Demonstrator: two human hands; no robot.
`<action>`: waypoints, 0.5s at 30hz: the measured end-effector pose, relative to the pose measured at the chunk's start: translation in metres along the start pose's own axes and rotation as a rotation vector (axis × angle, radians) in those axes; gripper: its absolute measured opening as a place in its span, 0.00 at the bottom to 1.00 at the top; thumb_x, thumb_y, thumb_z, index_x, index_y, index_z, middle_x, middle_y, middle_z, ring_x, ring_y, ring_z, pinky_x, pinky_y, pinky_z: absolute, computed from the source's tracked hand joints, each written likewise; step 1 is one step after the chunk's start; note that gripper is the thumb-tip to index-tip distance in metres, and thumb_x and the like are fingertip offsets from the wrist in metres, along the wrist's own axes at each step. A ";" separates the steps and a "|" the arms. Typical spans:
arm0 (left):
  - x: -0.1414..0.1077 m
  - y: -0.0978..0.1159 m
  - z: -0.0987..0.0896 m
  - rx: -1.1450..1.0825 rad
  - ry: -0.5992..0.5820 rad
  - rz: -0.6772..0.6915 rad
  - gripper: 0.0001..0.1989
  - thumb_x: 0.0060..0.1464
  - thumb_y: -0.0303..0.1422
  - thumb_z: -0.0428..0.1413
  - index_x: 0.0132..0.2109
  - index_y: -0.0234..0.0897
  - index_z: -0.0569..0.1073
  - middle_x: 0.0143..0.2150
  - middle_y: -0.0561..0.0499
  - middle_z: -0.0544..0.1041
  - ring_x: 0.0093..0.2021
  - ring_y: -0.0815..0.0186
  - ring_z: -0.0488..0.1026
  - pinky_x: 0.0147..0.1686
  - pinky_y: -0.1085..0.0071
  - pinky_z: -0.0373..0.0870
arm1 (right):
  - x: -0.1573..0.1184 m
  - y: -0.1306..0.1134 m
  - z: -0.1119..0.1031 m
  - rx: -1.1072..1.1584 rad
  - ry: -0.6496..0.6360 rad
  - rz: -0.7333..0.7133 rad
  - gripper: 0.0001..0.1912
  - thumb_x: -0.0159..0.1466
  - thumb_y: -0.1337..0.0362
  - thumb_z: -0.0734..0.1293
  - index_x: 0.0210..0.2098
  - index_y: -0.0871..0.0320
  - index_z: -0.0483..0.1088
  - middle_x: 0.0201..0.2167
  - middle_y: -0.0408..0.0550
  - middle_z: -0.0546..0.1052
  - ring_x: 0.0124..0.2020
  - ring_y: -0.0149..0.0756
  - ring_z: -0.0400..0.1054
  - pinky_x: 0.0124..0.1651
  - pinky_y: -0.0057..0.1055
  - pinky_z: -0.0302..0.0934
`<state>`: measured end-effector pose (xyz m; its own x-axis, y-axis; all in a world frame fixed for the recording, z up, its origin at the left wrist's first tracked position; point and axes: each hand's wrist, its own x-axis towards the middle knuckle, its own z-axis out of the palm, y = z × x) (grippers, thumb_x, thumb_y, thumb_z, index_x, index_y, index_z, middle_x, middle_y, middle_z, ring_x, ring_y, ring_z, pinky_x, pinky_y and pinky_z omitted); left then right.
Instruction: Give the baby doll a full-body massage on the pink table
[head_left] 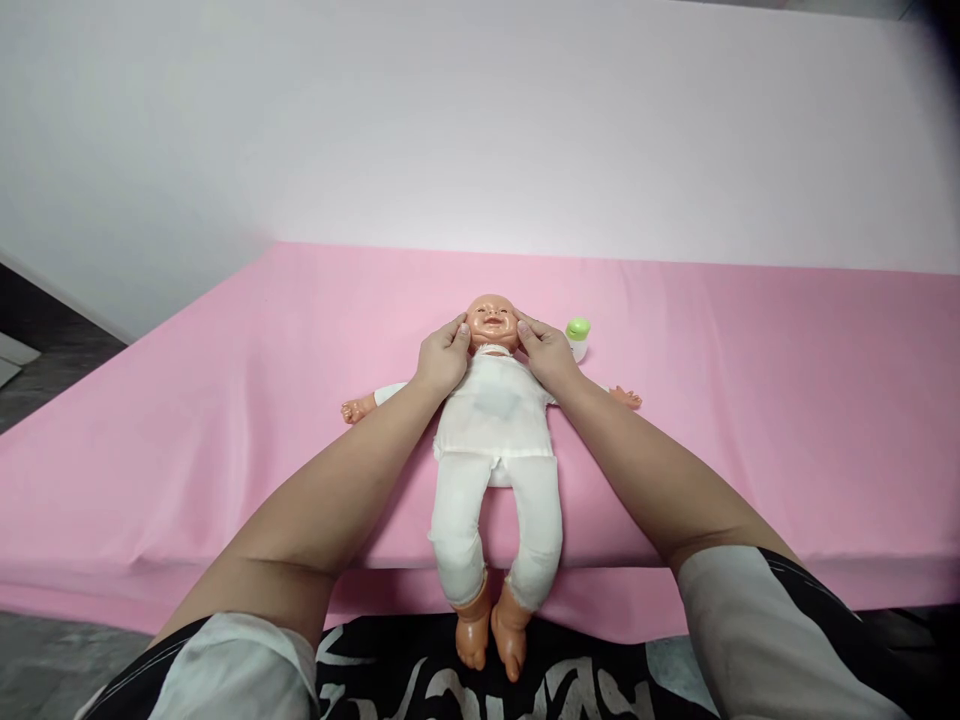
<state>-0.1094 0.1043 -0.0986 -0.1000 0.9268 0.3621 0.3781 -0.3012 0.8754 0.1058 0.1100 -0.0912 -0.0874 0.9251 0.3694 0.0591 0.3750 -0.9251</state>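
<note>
- A broad white wall [480, 120] stands behind a long table [787, 400] spread with smooth pink cloth, which carries everything being handled.
- The person's two bare arms reach forward from short sleeves of pale grey and black: the left arm [330, 490] and right arm [645, 460] slant inward, elbows slightly bent and wide apart, and meet at the far end of the doll.
- The baby doll [495, 410], with glossy tan limbs and a white fabric top and trousers, lies face up in the middle of the table, arms spread, its lower legs past the near edge over a black garment with white print [420, 660].
- As far as can be judged, the doll is laid out and hand contact is made; how much of the handling remains cannot be told. The clothes are on.
- The left hand [442, 358] and right hand [551, 357] flank the doll's smooth, hairless head [493, 315] almost symmetrically, backs upward, thumbs at the cheeks, fingers along the sides. Each grip touches the head, but whether it presses or merely rests cannot be told.
- A small translucent bottle with a lime-green cap [578, 330] stands just beyond the right hand, apparently capped; neither hand holds it.
</note>
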 end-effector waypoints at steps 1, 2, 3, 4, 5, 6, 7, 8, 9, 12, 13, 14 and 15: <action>-0.001 0.002 0.000 0.005 0.000 0.003 0.27 0.75 0.45 0.53 0.70 0.35 0.78 0.72 0.42 0.77 0.75 0.53 0.72 0.78 0.57 0.63 | -0.001 -0.001 0.000 -0.024 0.014 -0.003 0.32 0.73 0.41 0.69 0.67 0.55 0.78 0.69 0.48 0.79 0.72 0.46 0.73 0.78 0.47 0.64; -0.003 0.005 -0.001 0.016 -0.006 0.008 0.28 0.74 0.47 0.54 0.70 0.35 0.78 0.72 0.42 0.78 0.74 0.52 0.73 0.77 0.57 0.64 | -0.002 -0.002 0.001 -0.053 0.025 -0.003 0.33 0.73 0.40 0.69 0.68 0.54 0.78 0.69 0.48 0.79 0.72 0.46 0.72 0.78 0.47 0.63; -0.004 0.008 -0.001 0.033 -0.017 0.010 0.29 0.72 0.49 0.56 0.70 0.37 0.78 0.71 0.43 0.78 0.73 0.50 0.74 0.76 0.57 0.66 | -0.003 -0.003 0.002 -0.084 0.032 0.002 0.34 0.73 0.39 0.70 0.69 0.54 0.77 0.69 0.48 0.79 0.72 0.47 0.72 0.78 0.47 0.63; -0.006 0.011 -0.002 0.057 -0.028 0.007 0.31 0.70 0.51 0.59 0.70 0.38 0.78 0.70 0.44 0.80 0.71 0.49 0.76 0.74 0.56 0.69 | -0.004 -0.004 0.002 -0.118 0.034 0.009 0.36 0.71 0.39 0.72 0.70 0.53 0.76 0.69 0.48 0.79 0.72 0.48 0.73 0.78 0.47 0.64; -0.008 0.014 -0.002 0.085 -0.038 -0.001 0.33 0.67 0.52 0.63 0.71 0.40 0.77 0.68 0.44 0.81 0.68 0.48 0.79 0.71 0.56 0.72 | -0.006 -0.006 0.003 -0.156 0.029 0.013 0.39 0.69 0.38 0.74 0.72 0.52 0.74 0.69 0.48 0.79 0.71 0.49 0.74 0.77 0.48 0.65; -0.009 0.016 -0.002 0.115 -0.045 -0.011 0.35 0.64 0.52 0.66 0.71 0.41 0.77 0.67 0.45 0.82 0.65 0.47 0.81 0.68 0.56 0.75 | -0.007 -0.008 0.004 -0.200 0.018 0.013 0.43 0.66 0.38 0.77 0.73 0.51 0.72 0.69 0.49 0.79 0.70 0.51 0.75 0.76 0.48 0.66; -0.009 0.018 -0.003 0.139 -0.048 -0.020 0.36 0.61 0.50 0.68 0.71 0.42 0.77 0.66 0.46 0.83 0.62 0.48 0.82 0.66 0.56 0.77 | -0.009 -0.009 0.006 -0.248 0.009 0.011 0.47 0.63 0.39 0.79 0.75 0.50 0.70 0.69 0.49 0.79 0.68 0.53 0.76 0.75 0.49 0.68; -0.010 0.018 -0.003 0.156 -0.049 -0.024 0.36 0.60 0.49 0.69 0.71 0.43 0.77 0.65 0.47 0.84 0.60 0.48 0.83 0.64 0.57 0.78 | -0.010 -0.010 0.007 -0.296 0.007 0.010 0.50 0.60 0.39 0.81 0.76 0.50 0.69 0.69 0.50 0.79 0.67 0.54 0.77 0.74 0.50 0.69; -0.010 0.019 -0.002 0.164 -0.050 -0.023 0.36 0.60 0.48 0.69 0.71 0.43 0.77 0.65 0.47 0.84 0.59 0.49 0.84 0.64 0.57 0.79 | -0.011 -0.011 0.008 -0.333 0.010 0.009 0.53 0.59 0.39 0.82 0.76 0.50 0.68 0.69 0.51 0.79 0.67 0.56 0.77 0.73 0.51 0.69; -0.009 0.017 -0.002 0.172 -0.049 -0.018 0.38 0.60 0.47 0.69 0.73 0.41 0.75 0.66 0.45 0.83 0.60 0.50 0.83 0.65 0.57 0.78 | -0.010 -0.009 0.009 -0.326 0.042 0.014 0.52 0.58 0.40 0.83 0.75 0.53 0.70 0.68 0.53 0.80 0.65 0.55 0.78 0.71 0.50 0.71; -0.008 0.017 -0.002 0.173 -0.046 -0.022 0.40 0.60 0.48 0.69 0.74 0.40 0.74 0.67 0.45 0.82 0.62 0.50 0.83 0.66 0.57 0.77 | -0.009 -0.008 0.009 -0.298 0.052 0.013 0.50 0.58 0.41 0.83 0.74 0.53 0.71 0.68 0.52 0.80 0.65 0.54 0.78 0.71 0.49 0.72; -0.008 0.016 -0.001 0.172 -0.042 -0.028 0.41 0.60 0.48 0.69 0.75 0.39 0.73 0.68 0.44 0.81 0.63 0.50 0.82 0.67 0.57 0.76 | -0.008 -0.006 0.009 -0.265 0.057 0.013 0.48 0.58 0.42 0.83 0.73 0.54 0.72 0.67 0.52 0.80 0.65 0.53 0.78 0.71 0.48 0.71; -0.008 0.016 -0.001 0.167 -0.041 -0.032 0.41 0.60 0.48 0.69 0.75 0.38 0.72 0.69 0.44 0.81 0.65 0.50 0.81 0.68 0.57 0.75 | -0.007 -0.005 0.009 -0.231 0.058 0.016 0.47 0.59 0.44 0.83 0.72 0.54 0.73 0.68 0.51 0.80 0.66 0.52 0.78 0.72 0.47 0.71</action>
<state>-0.1041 0.0922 -0.0872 -0.0784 0.9446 0.3187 0.5234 -0.2330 0.8196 0.0976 0.1016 -0.0900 -0.0279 0.9304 0.3655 0.2870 0.3577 -0.8886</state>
